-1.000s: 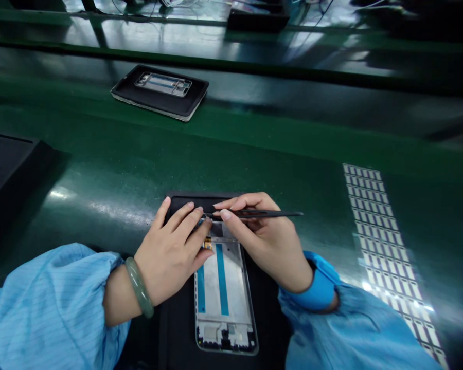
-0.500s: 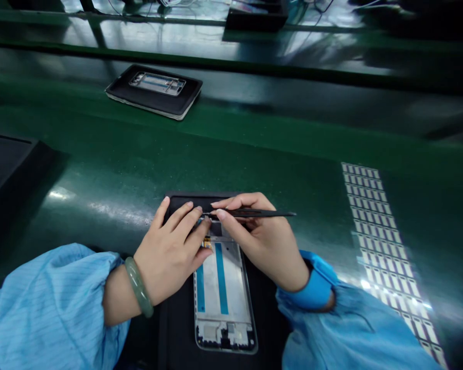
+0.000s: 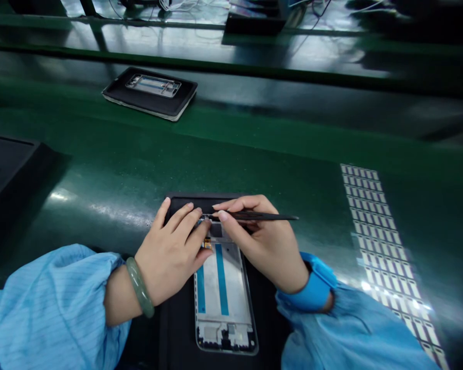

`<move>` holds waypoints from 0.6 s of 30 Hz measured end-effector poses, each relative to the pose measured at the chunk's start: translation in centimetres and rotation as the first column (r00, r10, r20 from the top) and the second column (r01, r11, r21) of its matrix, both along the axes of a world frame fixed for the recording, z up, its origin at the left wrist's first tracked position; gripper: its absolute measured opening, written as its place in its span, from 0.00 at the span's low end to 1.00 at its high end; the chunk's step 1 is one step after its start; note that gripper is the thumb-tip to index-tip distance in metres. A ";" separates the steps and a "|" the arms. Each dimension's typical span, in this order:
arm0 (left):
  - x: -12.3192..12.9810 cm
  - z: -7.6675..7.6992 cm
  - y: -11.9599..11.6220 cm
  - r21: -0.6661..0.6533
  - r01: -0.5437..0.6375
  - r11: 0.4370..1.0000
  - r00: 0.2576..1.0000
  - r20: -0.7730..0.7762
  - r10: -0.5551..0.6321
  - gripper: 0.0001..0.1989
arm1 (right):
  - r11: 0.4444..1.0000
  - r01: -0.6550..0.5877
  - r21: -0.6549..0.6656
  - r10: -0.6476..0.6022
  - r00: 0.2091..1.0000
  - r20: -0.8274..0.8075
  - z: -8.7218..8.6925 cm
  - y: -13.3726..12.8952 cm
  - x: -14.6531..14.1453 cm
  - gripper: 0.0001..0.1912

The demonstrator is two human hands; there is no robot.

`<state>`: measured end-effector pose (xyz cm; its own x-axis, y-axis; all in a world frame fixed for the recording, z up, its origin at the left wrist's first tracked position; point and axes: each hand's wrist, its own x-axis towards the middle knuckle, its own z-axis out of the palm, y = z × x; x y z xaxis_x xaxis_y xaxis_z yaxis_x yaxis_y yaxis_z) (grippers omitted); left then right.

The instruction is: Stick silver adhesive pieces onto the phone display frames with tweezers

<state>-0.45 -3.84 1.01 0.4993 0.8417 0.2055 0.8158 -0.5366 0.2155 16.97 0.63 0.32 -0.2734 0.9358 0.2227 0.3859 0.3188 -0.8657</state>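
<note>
Silver phone frame (image 3: pixel 235 288) lies on the black pad (image 3: pixel 177 334) before you; your left hand (image 3: pixel 170 257) rests spread over its top end — your right hand (image 3: pixel 264 241) pinches dark tweezers (image 3: pixel 278 216) there. Fine tweezer work seems under way, calling for steadiness.

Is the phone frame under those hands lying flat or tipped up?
Flat: the phone frame rests on the black pad, blue strips facing up.

Left hand (image 3: pixel 165 262) palm down with fanned fingers (image 3: pixel 190 224), right hand (image 3: pixel 270 246) in a thumb-and-finger pinch
</note>
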 end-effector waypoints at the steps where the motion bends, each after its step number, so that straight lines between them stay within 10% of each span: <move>1: 0.0 0.0 0.0 -0.002 -0.001 1.000 1.000 -0.001 0.001 0.17 | 1.000 0.007 0.008 -0.007 1.000 0.003 0.0 0.0 0.0 0.06; 18: 0.0 -0.3 0.0 -0.003 -0.007 1.000 1.000 0.013 0.007 0.17 | 0.985 0.032 0.168 -0.047 0.995 0.086 0.3 -0.3 -0.6 0.06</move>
